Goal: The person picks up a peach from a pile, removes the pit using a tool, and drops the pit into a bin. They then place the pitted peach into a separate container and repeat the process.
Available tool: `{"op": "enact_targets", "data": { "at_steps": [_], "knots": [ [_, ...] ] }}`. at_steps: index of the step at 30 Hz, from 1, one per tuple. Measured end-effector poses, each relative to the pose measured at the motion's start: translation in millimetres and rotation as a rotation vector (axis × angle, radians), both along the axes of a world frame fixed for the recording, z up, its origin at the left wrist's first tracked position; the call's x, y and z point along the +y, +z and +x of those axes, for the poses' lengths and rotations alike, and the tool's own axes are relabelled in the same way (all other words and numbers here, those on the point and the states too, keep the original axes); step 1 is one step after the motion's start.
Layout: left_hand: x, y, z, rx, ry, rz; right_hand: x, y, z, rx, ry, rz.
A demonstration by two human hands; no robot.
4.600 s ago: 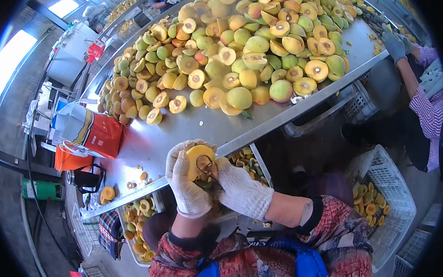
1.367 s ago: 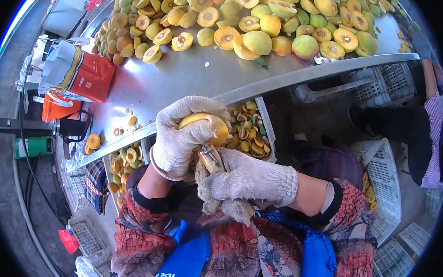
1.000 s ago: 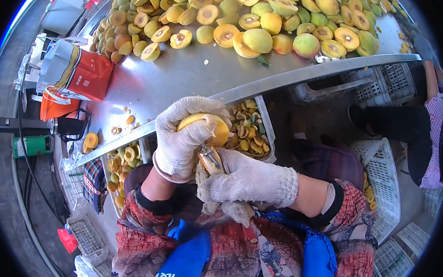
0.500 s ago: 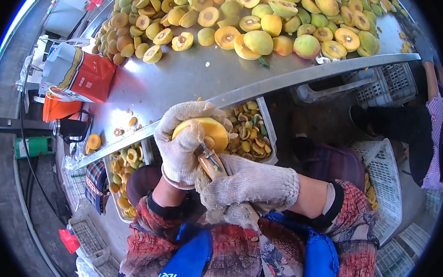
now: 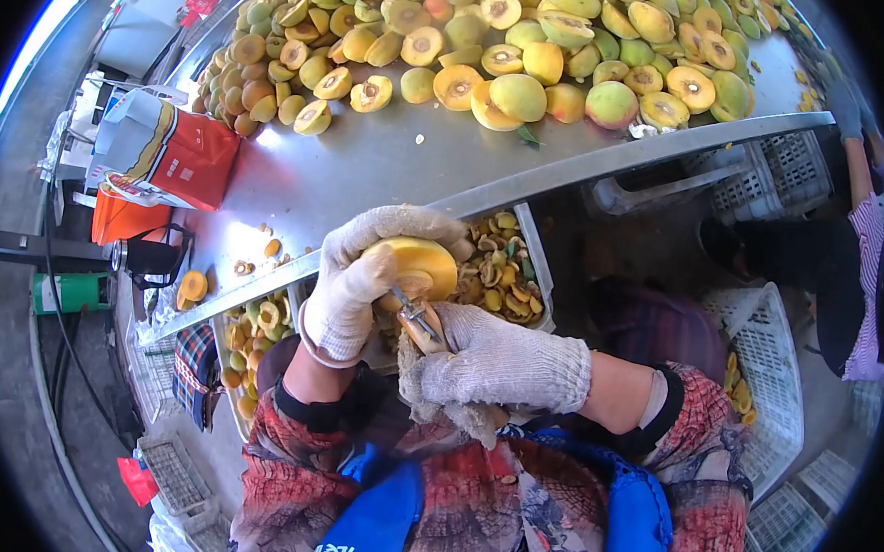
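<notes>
My left hand (image 5: 357,277), in a white knit glove, grips a halved yellow peach (image 5: 418,266) with its cut face turned toward me. My right hand (image 5: 492,364), also gloved, holds a small pitting tool (image 5: 418,317) with a wooden handle, its metal tip against the lower edge of the peach. Both hands hover just below the front edge of the steel table (image 5: 368,162). Under them sits a tray of pits and scraps (image 5: 497,269).
A large heap of whole and halved peaches (image 5: 494,39) covers the far table. A red and white bag (image 5: 164,151) stands at the left. A crate of fruit pieces (image 5: 249,336) sits lower left, white baskets (image 5: 766,383) at the right. Another person's gloved hand (image 5: 849,107) works at the far right.
Since 4.6 s ago the view has tilted down and my hands sit nearer. In the last second the peach half turned so its cut face shows more, the tool staying at its edge.
</notes>
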State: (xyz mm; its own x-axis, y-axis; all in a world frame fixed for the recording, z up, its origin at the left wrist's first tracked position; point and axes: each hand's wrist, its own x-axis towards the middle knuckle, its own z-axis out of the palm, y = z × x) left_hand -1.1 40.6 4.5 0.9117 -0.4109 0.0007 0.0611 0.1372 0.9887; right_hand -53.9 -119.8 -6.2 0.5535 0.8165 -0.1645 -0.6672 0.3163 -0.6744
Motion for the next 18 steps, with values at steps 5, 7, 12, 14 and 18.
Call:
{"op": "enact_targets", "data": {
  "at_steps": [5,7,12,14,18],
  "knots": [
    [0,2,3,0.148,-0.033,0.032,-1,2,-6,0.206,0.008,0.083],
    [-2,3,1,0.12,-0.018,0.013,-5,5,-6,0.232,0.033,0.122],
    [-8,-6,-9,0.082,0.058,-0.107,-7,9,-8,0.236,0.057,0.114],
    [-12,-6,-15,0.099,0.077,-0.18,-6,9,-9,0.203,0.05,0.099],
    [-20,-13,-20,0.11,0.151,-0.316,-4,1,-9,0.245,0.046,0.127]
  ]
}}
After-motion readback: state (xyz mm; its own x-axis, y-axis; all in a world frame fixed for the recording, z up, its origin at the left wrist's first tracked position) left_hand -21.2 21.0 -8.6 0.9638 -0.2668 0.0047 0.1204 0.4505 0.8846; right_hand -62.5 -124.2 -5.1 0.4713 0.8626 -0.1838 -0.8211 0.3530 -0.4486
